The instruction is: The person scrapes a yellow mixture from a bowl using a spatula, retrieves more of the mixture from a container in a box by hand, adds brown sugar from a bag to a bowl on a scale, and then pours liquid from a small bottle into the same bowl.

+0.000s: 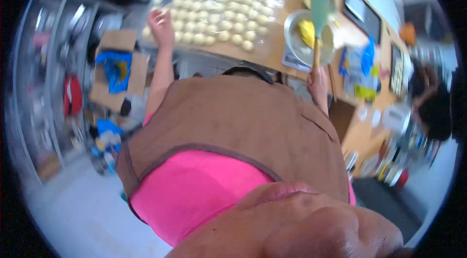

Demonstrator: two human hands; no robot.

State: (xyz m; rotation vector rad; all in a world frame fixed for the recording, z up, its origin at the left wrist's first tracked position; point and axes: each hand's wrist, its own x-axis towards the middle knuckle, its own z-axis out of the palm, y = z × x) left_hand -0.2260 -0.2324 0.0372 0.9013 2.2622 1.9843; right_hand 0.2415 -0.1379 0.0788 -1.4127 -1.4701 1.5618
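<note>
My right hand (317,82) is wrapped round the wooden handle of a spatula (319,12), whose broad grey-green blade points up and away. Behind the spatula, a metal bowl (293,46) holds a yellow, soft-looking mass (307,33). A second, smaller metal bowl (332,2) sits farther back with some yellow stuff in it. At the table's left edge, my left hand (161,25) is closed, fingers bent; what they grip is too blurred to name. Just beyond its fingertips is a small dark piece (167,0). Rows of pale dough balls (225,24) lie beside that hand, with shiny clear plastic about them.
Under the bowl is a white scale (295,62). To the right lie blue and yellow plastic bags (362,71) and a dark tray (361,12). An opened cardboard box (119,39) with a blue liner stands at the left, near metal shelves (56,58).
</note>
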